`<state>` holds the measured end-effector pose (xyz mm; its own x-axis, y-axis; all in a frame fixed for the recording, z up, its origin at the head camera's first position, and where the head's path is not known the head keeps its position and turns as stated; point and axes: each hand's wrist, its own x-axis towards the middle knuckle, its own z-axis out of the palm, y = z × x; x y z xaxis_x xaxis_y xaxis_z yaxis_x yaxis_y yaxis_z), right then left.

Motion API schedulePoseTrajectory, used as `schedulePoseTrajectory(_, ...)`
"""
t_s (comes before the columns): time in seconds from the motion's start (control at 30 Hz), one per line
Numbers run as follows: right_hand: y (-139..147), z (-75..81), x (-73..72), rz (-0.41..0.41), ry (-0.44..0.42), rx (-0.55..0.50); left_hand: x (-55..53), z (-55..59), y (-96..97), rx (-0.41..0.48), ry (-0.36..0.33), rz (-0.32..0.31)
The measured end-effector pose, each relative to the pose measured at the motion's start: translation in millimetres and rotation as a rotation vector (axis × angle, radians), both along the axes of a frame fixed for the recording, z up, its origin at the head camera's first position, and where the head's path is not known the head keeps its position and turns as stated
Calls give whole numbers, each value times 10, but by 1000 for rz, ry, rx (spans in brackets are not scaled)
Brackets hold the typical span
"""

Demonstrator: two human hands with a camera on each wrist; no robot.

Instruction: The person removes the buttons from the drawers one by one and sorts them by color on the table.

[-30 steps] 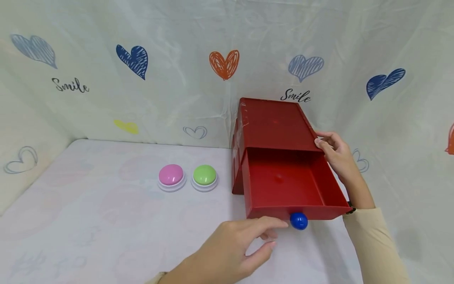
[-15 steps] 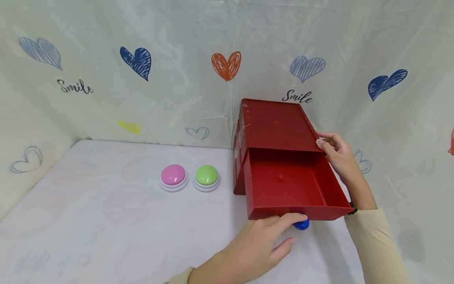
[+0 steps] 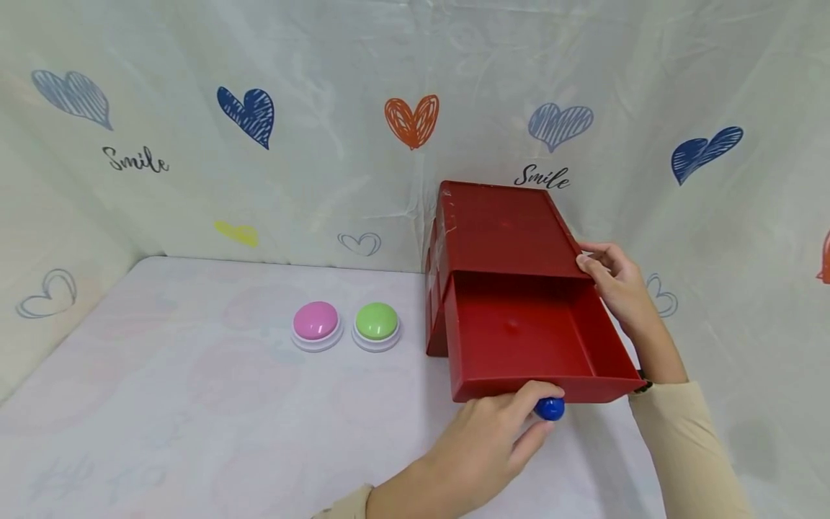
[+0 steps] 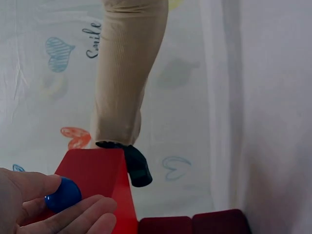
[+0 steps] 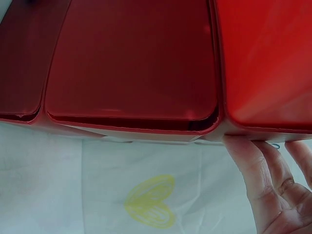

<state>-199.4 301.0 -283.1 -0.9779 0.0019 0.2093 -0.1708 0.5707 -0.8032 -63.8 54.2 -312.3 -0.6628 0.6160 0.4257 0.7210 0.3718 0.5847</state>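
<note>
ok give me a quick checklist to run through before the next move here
1. Left hand on blue knob: ok, pinching it
2. Right hand steadying red cabinet: ok, touching its upper right edge
3. Top drawer pulled out: ok, open
4. Lower drawers shut: ok, look closed
5. Pink button and green button away from drawer: ok
6. Knob firmly attached: cannot tell

Blue knob (image 3: 551,409): partly covered by left grip (image 3: 485,441) | lower drawer fronts (image 5: 131,63): hidden in head view by open drawer (image 3: 519,331) | right grip (image 5: 275,204): cropped, right wrist view
</note>
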Motion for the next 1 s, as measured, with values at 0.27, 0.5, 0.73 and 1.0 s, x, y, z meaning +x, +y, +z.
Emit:
schedulePoseTrajectory(0.27, -5, 3, -8, -4, 1, -4, -45, -3, 9, 6, 24, 33)
schedulePoseTrajectory(0.5, -9, -5, 1, -17, 5, 12, -91, 3, 7, 8, 33, 60)
schedulePoseTrajectory(0.73, -4, -14, -10, -14, 3, 8, -143, 9, 11, 27, 46, 68)
schedulePoseTrajectory(1.0, -18, 11, 5, -14, -10, -12, -185, 34, 14, 20, 42, 76)
